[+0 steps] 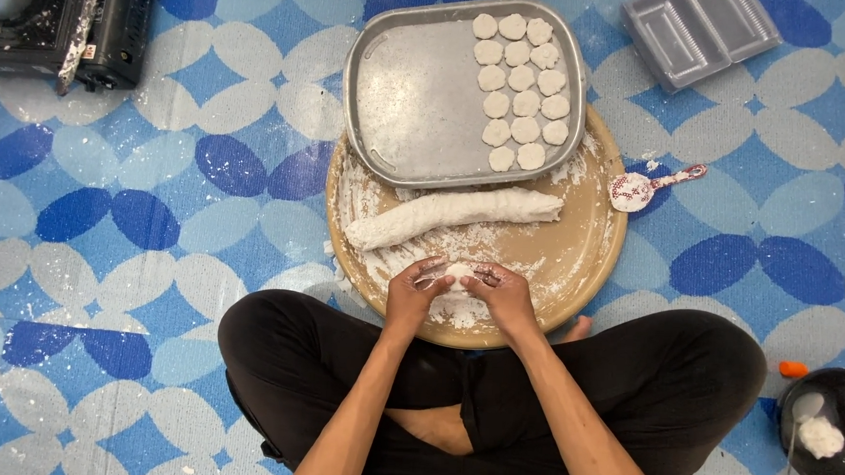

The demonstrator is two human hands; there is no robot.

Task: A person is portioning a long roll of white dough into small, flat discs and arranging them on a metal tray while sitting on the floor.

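On the round floured board [590,251], at its near edge: small lump of white dough [458,271] pinched between both hands. Left hand [416,293] curled around the lump's left side, fingertips clenched on it. Right hand [502,294] closed on the right side, thumb and fingers pressing the same lump. Just beyond the hands, lying across the board: long roll of dough [452,216], dusted with flour. Resting on the board's far half, overlapping its rim: grey metal tray [420,102], with rows of flattened dough rounds [520,88] filling its right part. Just beside the board's right edge, on the blue patterned mat [105,221]: patterned spoon [649,187]. Far right, near the knee: dark bowl [831,432] holding white flour. Top right: grey plastic tray [695,30]. Top left: black stove [77,22].
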